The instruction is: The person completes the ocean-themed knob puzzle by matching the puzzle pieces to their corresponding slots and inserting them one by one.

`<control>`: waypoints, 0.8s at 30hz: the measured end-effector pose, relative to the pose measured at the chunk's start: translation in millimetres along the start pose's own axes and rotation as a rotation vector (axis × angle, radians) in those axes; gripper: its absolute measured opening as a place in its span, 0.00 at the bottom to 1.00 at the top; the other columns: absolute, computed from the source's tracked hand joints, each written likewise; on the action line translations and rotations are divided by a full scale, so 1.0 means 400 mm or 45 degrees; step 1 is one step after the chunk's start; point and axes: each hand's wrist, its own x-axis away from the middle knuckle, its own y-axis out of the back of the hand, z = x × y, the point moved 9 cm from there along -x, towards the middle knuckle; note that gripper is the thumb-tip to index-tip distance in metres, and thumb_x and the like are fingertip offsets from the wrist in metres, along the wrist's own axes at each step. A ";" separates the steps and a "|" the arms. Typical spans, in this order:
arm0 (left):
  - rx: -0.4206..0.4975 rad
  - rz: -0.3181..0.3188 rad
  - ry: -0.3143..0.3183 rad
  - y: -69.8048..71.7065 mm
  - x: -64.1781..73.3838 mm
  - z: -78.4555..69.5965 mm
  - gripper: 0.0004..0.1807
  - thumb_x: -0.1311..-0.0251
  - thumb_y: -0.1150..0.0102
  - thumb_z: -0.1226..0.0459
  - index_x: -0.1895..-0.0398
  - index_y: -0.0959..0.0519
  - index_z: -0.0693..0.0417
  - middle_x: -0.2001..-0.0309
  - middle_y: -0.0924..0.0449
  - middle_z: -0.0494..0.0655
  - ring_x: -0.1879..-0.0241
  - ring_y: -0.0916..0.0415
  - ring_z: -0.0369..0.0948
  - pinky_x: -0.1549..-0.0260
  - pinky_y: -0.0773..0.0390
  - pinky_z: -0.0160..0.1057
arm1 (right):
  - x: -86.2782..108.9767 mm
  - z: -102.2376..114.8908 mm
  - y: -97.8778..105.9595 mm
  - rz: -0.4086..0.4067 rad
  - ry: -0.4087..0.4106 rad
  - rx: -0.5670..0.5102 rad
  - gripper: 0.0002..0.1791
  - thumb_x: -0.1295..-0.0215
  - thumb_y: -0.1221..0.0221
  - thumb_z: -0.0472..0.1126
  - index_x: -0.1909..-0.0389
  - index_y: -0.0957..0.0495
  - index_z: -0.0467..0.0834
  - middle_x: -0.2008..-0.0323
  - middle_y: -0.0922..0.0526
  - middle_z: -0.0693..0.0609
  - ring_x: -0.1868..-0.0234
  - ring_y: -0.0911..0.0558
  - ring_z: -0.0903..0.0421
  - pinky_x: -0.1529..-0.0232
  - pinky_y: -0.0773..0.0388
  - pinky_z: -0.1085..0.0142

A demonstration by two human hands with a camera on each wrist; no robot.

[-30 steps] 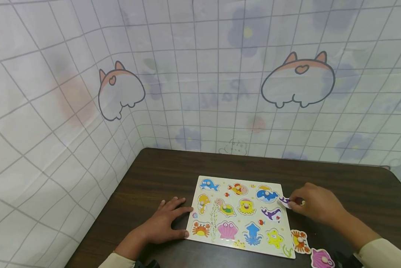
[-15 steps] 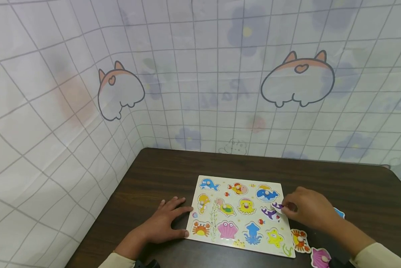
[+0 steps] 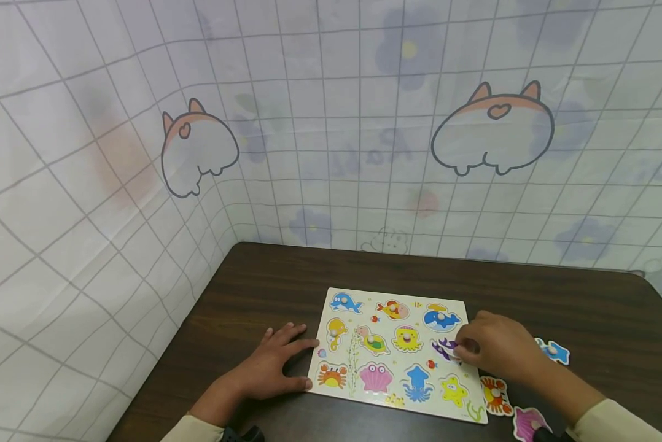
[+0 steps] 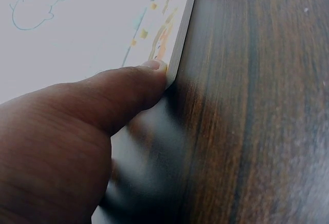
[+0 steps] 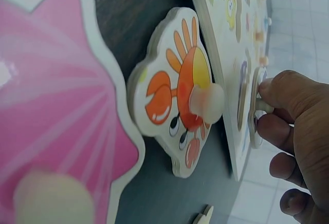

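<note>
My right hand [image 3: 491,347] pinches the knob of a purple whale puzzle piece [image 3: 446,348] over the right side of the white sea-animal peg puzzle board [image 3: 397,382]. The piece overlaps the printed purple whale spot. In the right wrist view, thumb and forefinger hold the knob, and the whale piece [image 5: 255,100] stands slightly off the board's face. My left hand [image 3: 272,362] lies spread on the table at the board's left side. Its thumb [image 4: 133,85] touches the board's near-left corner.
Right of the board lie a crab piece [image 3: 495,396], a pink shell piece [image 3: 529,423] and a blue piece [image 3: 554,351], all with knobs. A dark wooden table [image 3: 287,270] carries everything; a gridded curtain [image 3: 331,123] hangs behind and to the left.
My right hand has carried the purple whale piece leftward from beyond the board's right edge to over its matching picture. The blue piece has come into sight behind the arm. The left hand stays put.
</note>
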 end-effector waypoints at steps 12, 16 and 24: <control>-0.006 0.010 -0.003 -0.007 -0.002 0.008 0.40 0.39 0.34 0.39 0.25 0.31 0.34 0.20 0.47 0.49 0.20 0.58 0.57 0.28 0.64 0.68 | -0.007 0.016 -0.015 -0.013 0.028 -0.018 0.06 0.45 0.24 0.51 0.69 0.12 0.59 0.76 0.24 0.73 0.73 0.35 0.67 0.78 0.38 0.70; -0.013 0.007 -0.001 -0.007 -0.003 0.009 0.40 0.39 0.34 0.38 0.25 0.31 0.34 0.20 0.46 0.49 0.20 0.58 0.57 0.28 0.63 0.68 | -0.009 0.017 -0.020 -0.011 0.034 -0.015 0.06 0.45 0.24 0.51 0.69 0.12 0.59 0.76 0.24 0.74 0.73 0.36 0.67 0.78 0.39 0.70; 0.010 0.003 -0.010 -0.003 -0.002 0.003 0.40 0.39 0.33 0.39 0.25 0.31 0.35 0.21 0.46 0.51 0.21 0.57 0.58 0.29 0.63 0.70 | -0.010 0.017 -0.022 0.000 0.007 -0.044 0.06 0.45 0.24 0.52 0.69 0.12 0.60 0.74 0.21 0.72 0.72 0.34 0.67 0.77 0.36 0.70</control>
